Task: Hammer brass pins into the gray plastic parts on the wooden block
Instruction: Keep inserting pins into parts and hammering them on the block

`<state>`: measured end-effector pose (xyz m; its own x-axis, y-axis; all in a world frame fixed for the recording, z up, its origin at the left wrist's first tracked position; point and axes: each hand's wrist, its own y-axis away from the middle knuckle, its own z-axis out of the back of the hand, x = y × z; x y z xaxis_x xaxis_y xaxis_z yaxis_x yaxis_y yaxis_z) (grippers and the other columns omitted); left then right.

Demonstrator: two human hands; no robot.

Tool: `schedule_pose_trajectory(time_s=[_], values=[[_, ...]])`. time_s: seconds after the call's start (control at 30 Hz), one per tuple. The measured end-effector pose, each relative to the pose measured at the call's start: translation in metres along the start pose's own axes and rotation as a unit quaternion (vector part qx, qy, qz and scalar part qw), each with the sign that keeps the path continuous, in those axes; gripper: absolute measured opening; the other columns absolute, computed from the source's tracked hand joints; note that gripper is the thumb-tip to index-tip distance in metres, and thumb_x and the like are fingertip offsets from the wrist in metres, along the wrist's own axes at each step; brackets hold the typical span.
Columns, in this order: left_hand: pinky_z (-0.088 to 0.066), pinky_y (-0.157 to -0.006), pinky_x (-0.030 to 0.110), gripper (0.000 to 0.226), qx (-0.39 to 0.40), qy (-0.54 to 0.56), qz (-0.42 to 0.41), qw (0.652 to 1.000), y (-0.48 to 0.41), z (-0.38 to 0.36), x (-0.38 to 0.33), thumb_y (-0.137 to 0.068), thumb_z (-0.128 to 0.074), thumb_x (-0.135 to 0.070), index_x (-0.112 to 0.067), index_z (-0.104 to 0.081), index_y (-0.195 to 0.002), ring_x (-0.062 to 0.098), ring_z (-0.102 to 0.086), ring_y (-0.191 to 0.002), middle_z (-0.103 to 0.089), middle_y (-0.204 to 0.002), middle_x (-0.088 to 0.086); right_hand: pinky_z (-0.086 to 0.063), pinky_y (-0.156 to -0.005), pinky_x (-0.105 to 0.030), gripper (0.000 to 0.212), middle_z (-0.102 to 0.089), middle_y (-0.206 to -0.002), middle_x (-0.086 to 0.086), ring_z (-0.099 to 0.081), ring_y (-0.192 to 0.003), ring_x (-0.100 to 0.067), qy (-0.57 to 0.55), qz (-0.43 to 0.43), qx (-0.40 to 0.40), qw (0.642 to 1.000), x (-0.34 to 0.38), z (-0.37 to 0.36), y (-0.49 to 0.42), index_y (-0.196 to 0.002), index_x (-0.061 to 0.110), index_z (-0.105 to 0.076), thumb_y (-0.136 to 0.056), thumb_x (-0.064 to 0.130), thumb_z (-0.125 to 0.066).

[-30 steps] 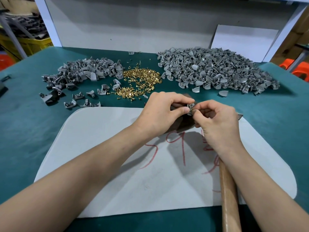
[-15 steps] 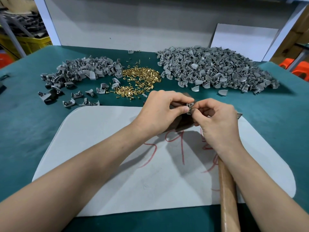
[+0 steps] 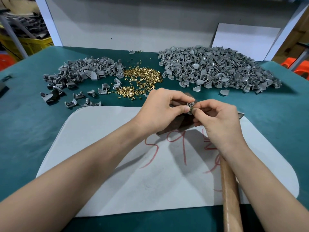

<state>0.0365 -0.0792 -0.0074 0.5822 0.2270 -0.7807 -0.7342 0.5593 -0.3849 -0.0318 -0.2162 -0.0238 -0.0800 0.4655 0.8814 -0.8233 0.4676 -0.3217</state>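
Observation:
My left hand pinches a small gray plastic part between thumb and forefinger. My right hand meets it from the right, its fingertips pinching a brass pin at the part. Both hands hover over a dark wooden block, mostly hidden beneath them. A hammer's wooden handle runs under my right forearm; its metal head peeks out past the right hand.
A gray pad with red marks lies on the green table. At the back lie a left pile of gray parts, loose brass pins in the middle and a large right pile.
Both hands stay together over the block; the fingertips shift only slightly around the part and pin.

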Motion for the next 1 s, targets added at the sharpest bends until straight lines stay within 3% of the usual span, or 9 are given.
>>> schedule_pose_trajectory(time_s=[0.07,0.33,0.57,1.0], values=[[-0.052,-0.088,0.017,0.024,0.002,0.0,-0.001,1.0,-0.0001,0.0001,-0.0003,-0.083,-0.071,-0.002,-0.009,-0.074,-0.105,0.002,-0.067,-0.083,-0.069,-0.09,-0.009,-0.059,-0.071,-0.042,0.024,-0.07,-0.066,0.002,-0.068,-0.063,-0.018,-0.015,-0.016,0.013,1.0,-0.0006,0.0008,-0.0002,-0.068,0.024,-0.068,-0.081,0.003,-0.068],[-0.053,-0.091,0.023,0.025,0.008,0.009,0.007,1.0,-0.0003,-0.0008,0.0001,-0.085,-0.068,-0.002,-0.008,-0.072,-0.109,0.006,-0.069,-0.085,-0.07,-0.091,-0.005,-0.055,-0.059,-0.024,0.03,-0.067,-0.059,0.007,-0.066,-0.054,-0.012,-0.062,-0.035,-0.005,0.997,0.0014,0.0004,0.0,-0.073,0.023,-0.068,-0.083,-0.003,-0.057],[-0.052,-0.092,0.022,0.025,0.006,0.013,0.013,1.0,-0.0015,-0.0013,0.0009,-0.086,-0.067,-0.001,-0.008,-0.071,-0.11,0.009,-0.069,-0.092,-0.074,-0.102,0.004,-0.056,-0.059,-0.029,0.023,-0.066,-0.063,0.002,-0.064,-0.056,-0.013,-0.047,-0.025,0.01,0.999,0.0023,0.0009,0.0015,-0.069,0.022,-0.066,-0.082,0.004,-0.064],[-0.051,-0.092,0.02,0.025,0.01,0.006,0.011,1.0,-0.0013,-0.0012,0.0007,-0.086,-0.067,-0.002,-0.01,-0.072,-0.11,0.003,-0.067,-0.088,-0.074,-0.101,0.001,-0.055,-0.055,-0.028,0.025,-0.064,-0.058,0.002,-0.062,-0.051,-0.012,-0.043,-0.026,0.008,0.999,0.0008,-0.0001,-0.0005,-0.065,0.02,-0.066,-0.081,0.001,-0.064]])
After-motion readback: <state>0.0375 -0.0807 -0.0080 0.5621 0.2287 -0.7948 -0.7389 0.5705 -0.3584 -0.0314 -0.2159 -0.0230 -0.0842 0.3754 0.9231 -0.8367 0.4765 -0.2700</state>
